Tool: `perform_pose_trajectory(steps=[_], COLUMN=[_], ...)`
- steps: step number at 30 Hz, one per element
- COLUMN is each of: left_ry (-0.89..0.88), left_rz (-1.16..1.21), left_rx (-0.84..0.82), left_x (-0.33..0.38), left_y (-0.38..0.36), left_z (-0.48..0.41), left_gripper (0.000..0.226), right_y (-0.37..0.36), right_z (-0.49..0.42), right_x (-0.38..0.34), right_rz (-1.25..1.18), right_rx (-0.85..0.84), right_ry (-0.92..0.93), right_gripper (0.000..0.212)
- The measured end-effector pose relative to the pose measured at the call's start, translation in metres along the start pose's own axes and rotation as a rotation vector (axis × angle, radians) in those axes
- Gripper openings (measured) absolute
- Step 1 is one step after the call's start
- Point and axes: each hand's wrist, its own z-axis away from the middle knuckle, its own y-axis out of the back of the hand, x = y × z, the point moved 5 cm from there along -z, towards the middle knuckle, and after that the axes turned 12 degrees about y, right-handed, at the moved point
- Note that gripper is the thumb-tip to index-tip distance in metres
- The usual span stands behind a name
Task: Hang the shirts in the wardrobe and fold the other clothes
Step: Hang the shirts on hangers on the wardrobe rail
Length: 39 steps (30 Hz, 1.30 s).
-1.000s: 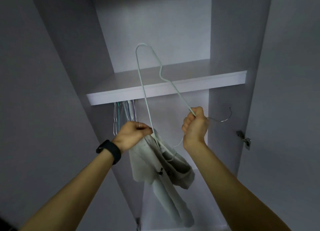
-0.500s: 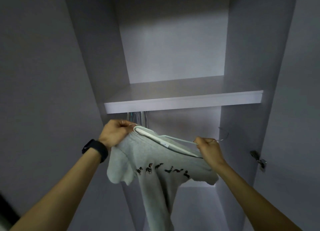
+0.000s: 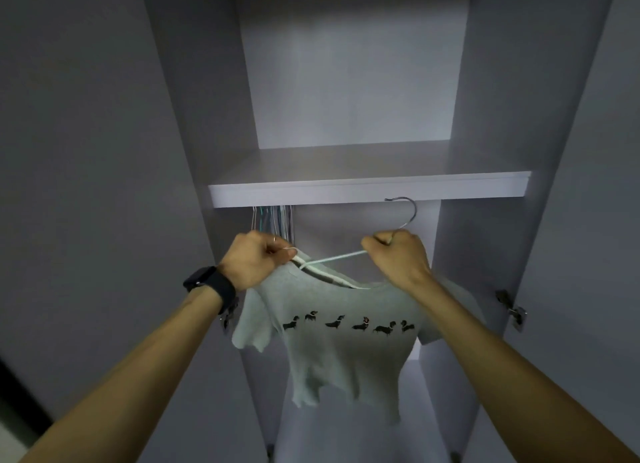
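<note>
The grey shirt [image 3: 346, 358] hung in front of the open wardrobe [image 3: 349, 81], below its shelf [image 3: 367, 189], draped over a pale wire hanger [image 3: 334, 256] and carried by both hands. The only marking on it was a row of small black dog figures [image 3: 349, 322] printed across the chest; they carried no lettering that could be read, and the light trim at the collar [image 3: 329, 278] was too small to tell more.

The left hand [image 3: 258, 260], with a ring on one finger and a black watch [image 3: 209, 284] at the wrist, pinched the shoulder of the shirt together with the hanger's end. The right hand [image 3: 398, 254] was curled into a fist round the hanger's neck, and the metal hook [image 3: 409, 213] rose above the knuckles, its tip just under the shelf's front edge.

A bunch of spare hangers [image 3: 273, 221] hung under the shelf behind the left hand. A metal hinge [image 3: 513, 310] sat on the right side panel.
</note>
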Motion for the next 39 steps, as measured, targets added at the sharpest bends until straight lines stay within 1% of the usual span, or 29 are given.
perform_pose_trajectory(steps=[1, 3, 4, 5, 8, 10, 12, 13, 15, 17, 19, 20, 22, 23, 25, 27, 30, 32, 33, 34, 36, 39], left_ry=[0.003, 0.006, 0.002, 0.002, 0.024, 0.046, 0.008, -0.014, -0.042, -0.045, -0.069, -0.078, -0.075, -0.08, -0.126, -0.142, -0.109, -0.136, -0.171, -0.205, -0.251, -0.231], left_rz=[0.062, 0.13, 0.131, 0.131, 0.201, 0.275, 0.273, 0.275, 0.304, 0.365, 0.358, 0.304, 0.185, 0.153, 0.138, 0.099, -0.049, -0.127, -0.116, -0.07, 0.037, 0.153], left_rx=[0.01, 0.001, -0.015, -0.032, -0.097, -0.198, -0.249, -0.237, -0.164, -0.114, -0.128, -0.159, -0.222, -0.212, -0.124, -0.083, -0.109, -0.097, -0.088, -0.094, -0.114, -0.087], left_x=[0.0, 0.001, 0.001, 0.0, -0.003, -0.007, -0.008, -0.008, -0.006, 0.001, 0.011, 0.016, 0.023, 0.024, 0.024, 0.016, 0.006, 0.014, 0.024, 0.035, 0.052, 0.049], left_y=[-0.001, -0.005, -0.009, -0.013, -0.023, -0.027, -0.029, -0.029, -0.028, -0.029, -0.036, -0.043, -0.056, -0.058, -0.056, -0.053, -0.056, -0.061, -0.063, -0.067, -0.074, -0.076], left_z=[-0.001, -0.002, -0.001, -0.001, 0.002, 0.0, 0.002, 0.003, 0.004, 0.004, 0.004, 0.006, 0.009, 0.009, 0.007, 0.006, 0.003, 0.003, 0.003, 0.004, 0.006, 0.004], left_gripper=[0.015, 0.014, 0.012, 0.011, 0.019, 0.021, 0.014, 0.01, 0.009, 0.01, 0.015, 0.022, 0.033, 0.029, 0.018, 0.021, 0.026, 0.031, 0.033, 0.03, 0.015, 0.015], right_y=[-0.003, -0.015, -0.02, -0.021, -0.012, -0.01, -0.009, -0.008, -0.009, -0.018, -0.029, -0.032, -0.028, -0.026, -0.02, -0.013, -0.008, -0.013, -0.015, -0.016, -0.012, 0.008], right_z=[-0.006, -0.012, -0.014, -0.018, -0.031, -0.035, -0.033, -0.032, -0.029, -0.025, -0.02, -0.019, -0.021, -0.021, -0.021, -0.018, -0.009, -0.003, -0.002, 0.0, 0.002, 0.015], right_x=[-0.01, -0.025, -0.031, -0.034, -0.037, -0.032, -0.023, -0.017, -0.01, -0.009, -0.014, -0.013, -0.013, -0.014, -0.014, -0.01, -0.003, -0.002, -0.004, -0.006, -0.008, 0.017], right_rz=[0.033, 0.164, 0.217, 0.223, 0.151, 0.135, 0.101, 0.077, 0.053, 0.065, 0.113, 0.104, 0.042, 0.019, -0.004, -0.021, -0.064, -0.1, -0.118, -0.133, -0.169, -0.161], right_rx=[-0.059, -0.256, -0.313, -0.323, -0.208, -0.215, -0.213, -0.193, -0.176, -0.262, -0.365, -0.357, -0.281, -0.257, -0.246, -0.22, -0.184, -0.205, -0.226, -0.243, -0.25, -0.24], right_ry=[0.031, 0.074, 0.091, 0.094, 0.084, 0.068, 0.024, 0.001, -0.019, -0.011, 0.008, 0.009, 0.005, 0.014, 0.034, 0.041, 0.051, 0.059, 0.066, 0.073, 0.094, 0.074], right_gripper=[0.048, 0.048, 0.047, 0.046, 0.044, 0.042, 0.042, 0.041, 0.039, 0.037, 0.038, 0.038, 0.037, 0.037, 0.042, 0.045, 0.043, 0.041, 0.04, 0.037, 0.026, 0.015])
